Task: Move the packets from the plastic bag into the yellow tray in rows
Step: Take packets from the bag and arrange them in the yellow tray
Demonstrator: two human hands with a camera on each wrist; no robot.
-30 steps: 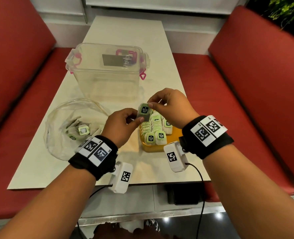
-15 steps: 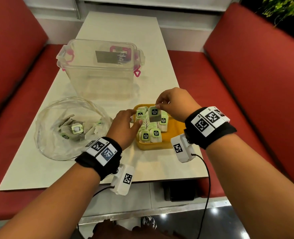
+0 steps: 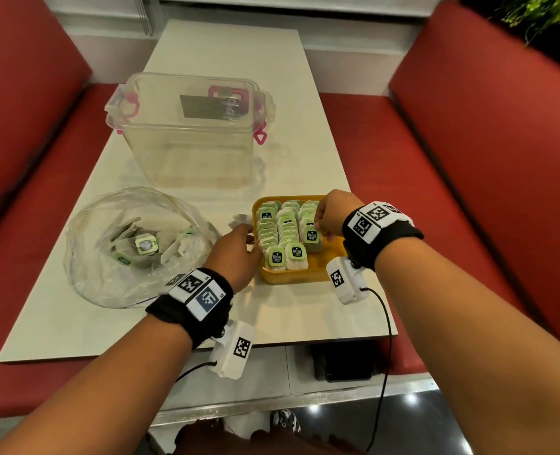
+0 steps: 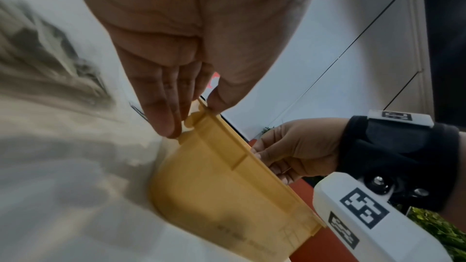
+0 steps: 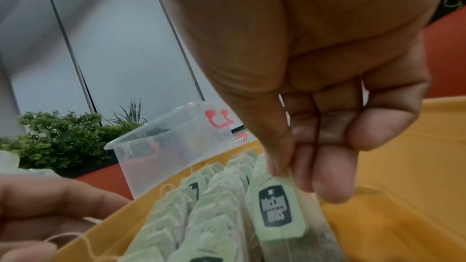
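Observation:
The yellow tray [image 3: 291, 276] sits near the table's front, with tea packets standing in three rows. My right hand [image 3: 318, 221] pinches the top of one packet [image 3: 311, 238] at the front of the right row. The right wrist view shows thumb and fingers on that green-labelled packet [image 5: 276, 214], which stands in the tray [image 5: 403, 166]. My left hand [image 3: 250, 236] is at the tray's left rim. In the left wrist view its thumb and fingers [image 4: 166, 119] pinch a rim tab of the tray [image 4: 227, 186]. Left of the tray, the clear plastic bag [image 3: 84, 257] holds several packets [image 3: 145, 246].
A clear plastic box [image 3: 189, 133] with pink latches stands behind the bag and tray. The beige table [image 3: 288, 323] ends just in front of my wrists. Red benches [image 3: 469, 159] flank it on both sides.
A second ago both hands held one packet above the tray. The right hand has lowered it into the right row, and the left hand has let go and moved to the tray's left rim.

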